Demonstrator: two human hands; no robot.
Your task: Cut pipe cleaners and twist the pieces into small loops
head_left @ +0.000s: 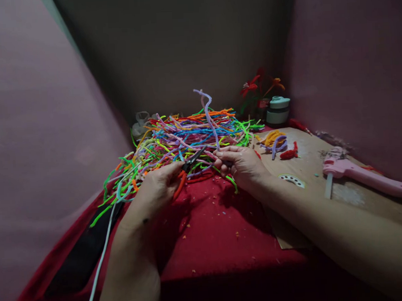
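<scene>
Bare forearms [135, 252] above a red cloth-covered tabletop [226, 243]: trimming seems in hand

Past the front edge, the left hand [157, 184] grips dark-bladed scissors [195, 158]; the right hand [244, 166] pinches a wavy, fuzzy lavender stem [210, 116] upright. Any next cut would need a steady hold. Toward the far edge: a tangled heap of fuzzy multicoloured stems [186, 135].

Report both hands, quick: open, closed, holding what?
Left hand: closed, holding scissors.
Right hand: closed, pinching a purple pipe cleaner.
</scene>
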